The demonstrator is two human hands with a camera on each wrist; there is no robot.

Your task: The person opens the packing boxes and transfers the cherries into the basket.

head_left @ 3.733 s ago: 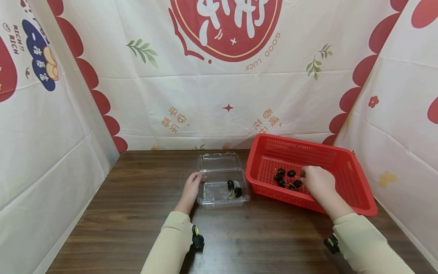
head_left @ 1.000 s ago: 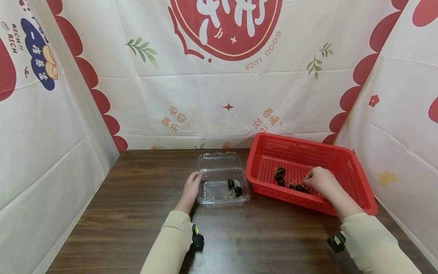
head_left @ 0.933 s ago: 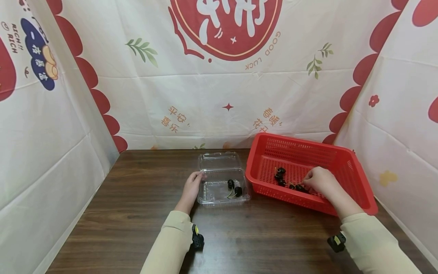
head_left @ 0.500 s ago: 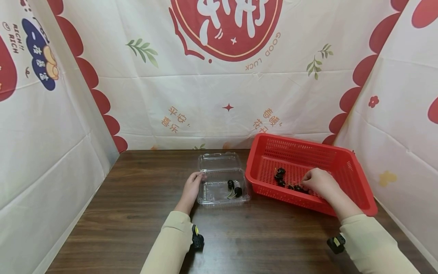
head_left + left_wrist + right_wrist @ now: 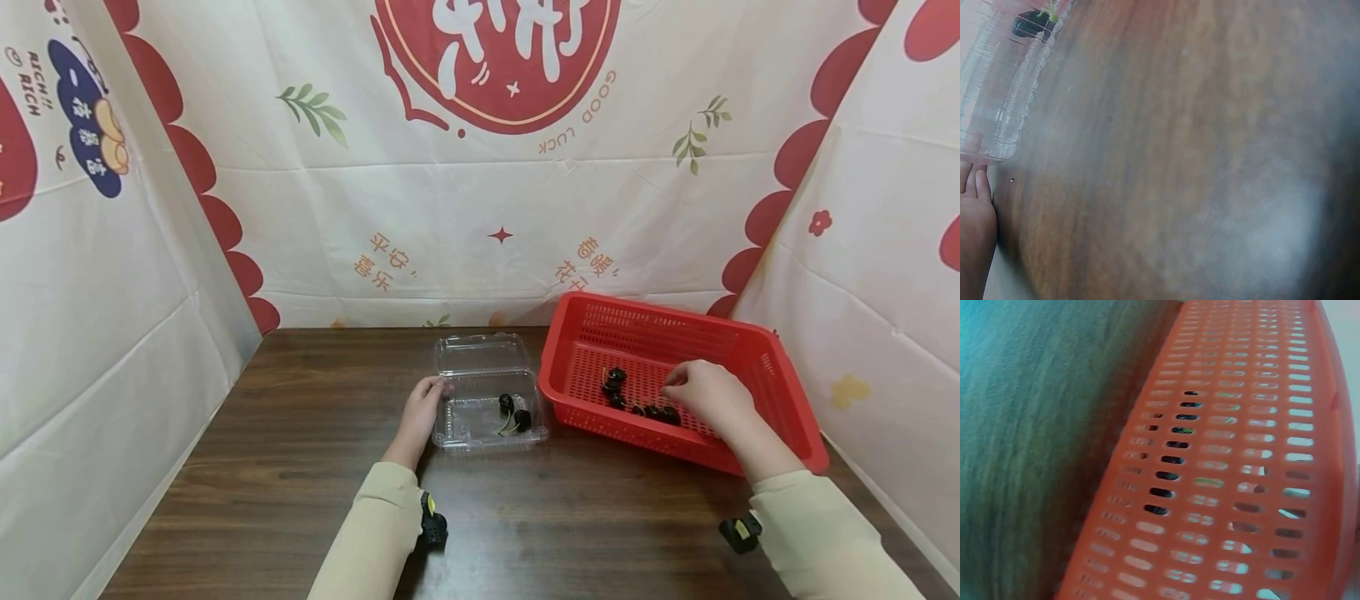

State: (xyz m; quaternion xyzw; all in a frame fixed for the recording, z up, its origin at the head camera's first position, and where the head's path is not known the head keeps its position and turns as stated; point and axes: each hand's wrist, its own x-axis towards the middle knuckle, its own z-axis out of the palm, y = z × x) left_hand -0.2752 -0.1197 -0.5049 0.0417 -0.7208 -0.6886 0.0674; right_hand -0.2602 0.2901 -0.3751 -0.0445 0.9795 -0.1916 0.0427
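Note:
The left hand [image 5: 417, 417] lies at the left side of a clear plastic clamshell box [image 5: 467, 427], fingertips on its edge. In the left wrist view its fingers [image 5: 980, 184] reach straight against the box's wall. Two dark cherries [image 5: 522, 420] with green stems lie inside the box. Over the red basket [image 5: 622, 423] hovers the right hand [image 5: 708, 396], fingers bent and tips pointing left. Just below them several dark cherries [image 5: 654, 412] sit in a row by the near wall. I cannot tell whether its fingertips hold a stem. The right wrist view shows only the basket's slotted side.
More cherries [image 5: 613, 387] cluster at the basket's left end. The box's raised lid [image 5: 482, 354] stands at the back. Both containers rest on a dark wooden table [image 5: 315, 500], with printed white cloth [image 5: 465, 200] hanging behind and at both sides.
In the basket, the cherry that lay apart is now in the row by the near wall. The right hand has lifted slightly off the row. The left hand has stayed put.

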